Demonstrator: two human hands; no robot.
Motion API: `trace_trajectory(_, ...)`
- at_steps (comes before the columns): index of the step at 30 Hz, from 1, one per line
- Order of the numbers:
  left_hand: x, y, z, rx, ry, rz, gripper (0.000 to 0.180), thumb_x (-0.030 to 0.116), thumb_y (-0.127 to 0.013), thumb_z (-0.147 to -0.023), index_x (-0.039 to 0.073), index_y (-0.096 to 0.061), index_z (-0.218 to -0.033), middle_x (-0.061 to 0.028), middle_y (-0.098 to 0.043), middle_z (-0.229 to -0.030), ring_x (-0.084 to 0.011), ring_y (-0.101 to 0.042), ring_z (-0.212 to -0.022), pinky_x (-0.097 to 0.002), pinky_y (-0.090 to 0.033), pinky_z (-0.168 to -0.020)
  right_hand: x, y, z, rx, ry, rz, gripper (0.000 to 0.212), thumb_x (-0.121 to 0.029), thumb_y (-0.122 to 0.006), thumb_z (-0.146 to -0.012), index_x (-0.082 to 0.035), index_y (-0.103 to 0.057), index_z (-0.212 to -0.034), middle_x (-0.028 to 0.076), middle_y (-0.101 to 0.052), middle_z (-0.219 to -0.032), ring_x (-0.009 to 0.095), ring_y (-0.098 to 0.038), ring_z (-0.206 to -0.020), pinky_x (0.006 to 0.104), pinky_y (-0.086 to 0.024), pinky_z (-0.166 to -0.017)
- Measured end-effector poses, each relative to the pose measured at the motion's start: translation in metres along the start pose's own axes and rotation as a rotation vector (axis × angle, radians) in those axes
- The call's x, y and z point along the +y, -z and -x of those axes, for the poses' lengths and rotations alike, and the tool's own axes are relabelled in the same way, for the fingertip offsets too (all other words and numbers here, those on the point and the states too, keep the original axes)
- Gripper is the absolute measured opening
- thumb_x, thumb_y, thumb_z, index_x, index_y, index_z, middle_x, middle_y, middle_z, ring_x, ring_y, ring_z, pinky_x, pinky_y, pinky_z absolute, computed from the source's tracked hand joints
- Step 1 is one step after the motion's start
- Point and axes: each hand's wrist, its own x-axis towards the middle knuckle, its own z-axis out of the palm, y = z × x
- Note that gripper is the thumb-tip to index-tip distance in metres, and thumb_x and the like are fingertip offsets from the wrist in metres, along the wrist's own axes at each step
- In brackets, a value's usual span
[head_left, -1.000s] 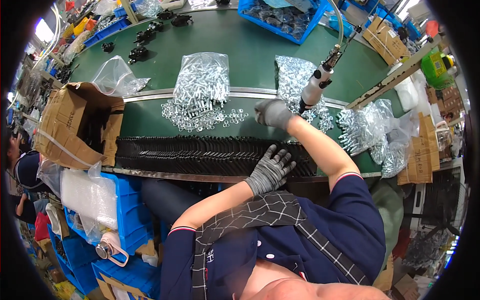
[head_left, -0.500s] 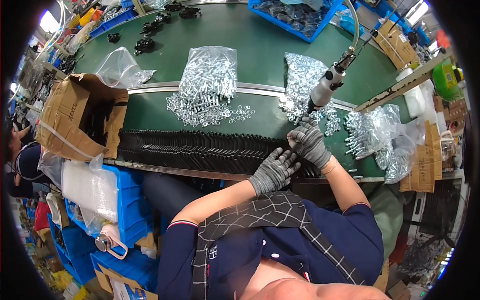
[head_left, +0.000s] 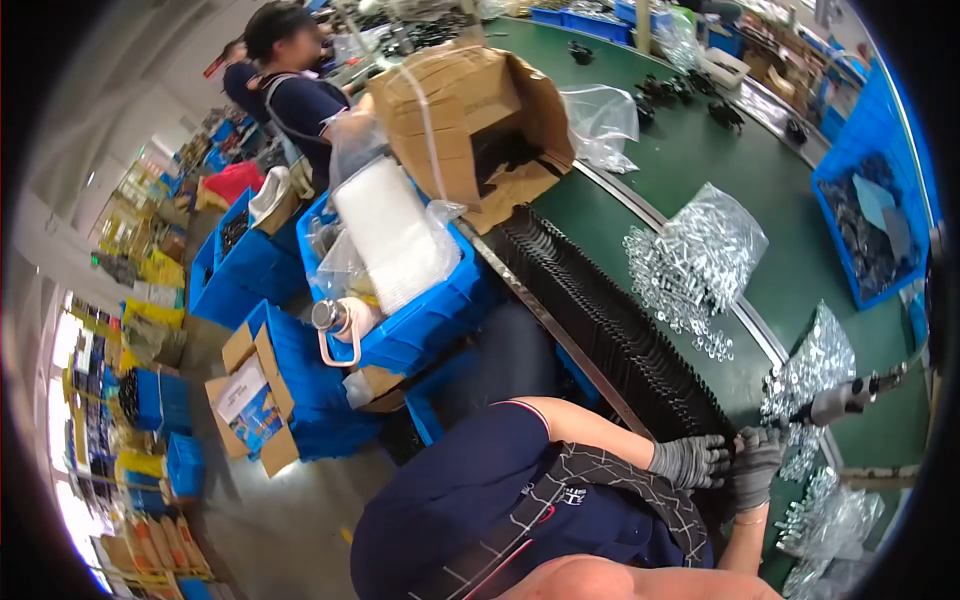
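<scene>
Both hands wear grey striped gloves and are close together at the near right end of a long row of thin black metal parts [head_left: 615, 315]. My left hand [head_left: 690, 462] lies on the row's end, its fingers stretched toward the other hand. My right hand [head_left: 757, 466] is beside it with curled fingers; whatever it pinches, if anything, is hidden. Just beyond the right hand hangs a grey pneumatic screwdriver [head_left: 838, 402], untouched. Small metal nuts [head_left: 785, 392] spill from a clear bag by the tool. Another clear bag [head_left: 712, 245] spills silvery bolts and nuts farther along the green table.
A torn cardboard box [head_left: 440, 125] stands at the row's far end. Blue crates [head_left: 400, 345] with bubble wrap and a bottle [head_left: 345, 320] are at left. A blue bin [head_left: 870, 225] stands at right, bagged bolts [head_left: 825, 525] at lower right. Another person [head_left: 300, 100] works beyond.
My view has swung to the left, so the table and hands now appear toward the right. The two hands stay close together by the row's end.
</scene>
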Motion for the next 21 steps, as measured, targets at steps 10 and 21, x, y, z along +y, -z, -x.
trace_trajectory(10, -0.009, 0.072, 0.073, -0.052, 0.114, -0.192, 0.061, 0.051, -0.067, -0.068, 0.019, -0.060, -0.120, -0.0146, -0.056, -0.130, -0.0351, -0.049, -0.125, -0.0607, -0.033, -0.107, -0.044, -0.047, -0.065, -0.025, 0.242, -0.310, 0.016, -0.010, -0.067, -0.074, -0.006, -0.058, -0.087, 0.010, -0.058, -0.082, 0.031, -0.059, -0.084, 0.0557, -0.033, -0.110)
trace_trajectory(21, 0.002, 0.083, 0.061, 0.042, 0.094, -0.191, 0.051, 0.046, -0.062, -0.073, 0.018, -0.062, -0.116, -0.0148, -0.057, -0.129, -0.0347, -0.051, -0.123, -0.0582, -0.035, -0.105, -0.057, -0.038, -0.053, 0.011, 0.124, 0.078, 0.023, -0.020, -0.068, -0.076, -0.003, -0.058, -0.086, 0.013, -0.057, -0.083, 0.035, -0.056, -0.093, 0.0561, -0.031, -0.111)
